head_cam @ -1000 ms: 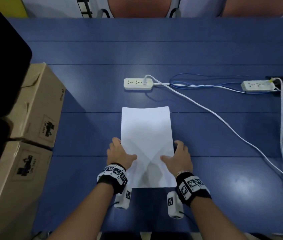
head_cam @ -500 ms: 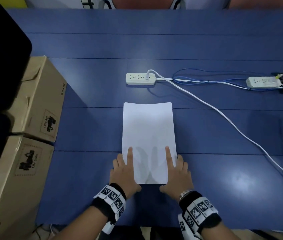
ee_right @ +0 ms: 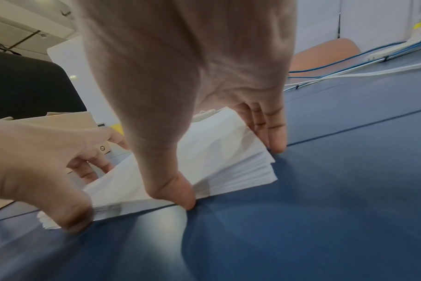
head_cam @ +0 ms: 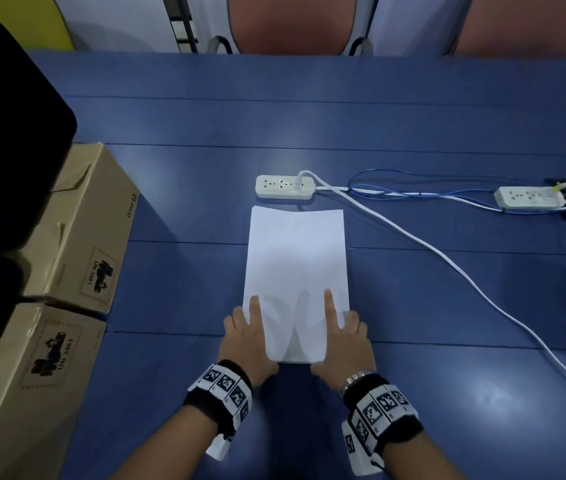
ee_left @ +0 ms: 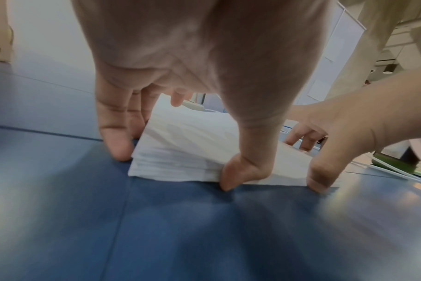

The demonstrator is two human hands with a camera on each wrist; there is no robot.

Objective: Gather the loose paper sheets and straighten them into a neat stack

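Note:
A white paper stack (head_cam: 295,265) lies lengthwise on the blue table (head_cam: 430,358), its sheets nearly flush. My left hand (head_cam: 248,341) is at its near left corner and my right hand (head_cam: 342,341) at its near right corner. Each index finger lies straight on the top sheet. The other fingers stand straight against the long sides. In the left wrist view the left thumb (ee_left: 238,171) presses the near edge of the stack (ee_left: 180,144). The right thumb (ee_right: 176,188) does the same on the stack (ee_right: 228,157). The near edge shows several slightly stepped layers.
Two cardboard boxes (head_cam: 77,237) (head_cam: 25,375) stand along the left side. A white power strip (head_cam: 285,186) lies just beyond the stack's far edge. Its cable (head_cam: 448,261) runs down to the right. A second strip (head_cam: 531,201) is at the far right. Chairs (head_cam: 292,22) stand behind the table.
My hands slid from the stack's sides to its near corners and laid the index fingers on top. The stack now sits farther forward, close to the power strip.

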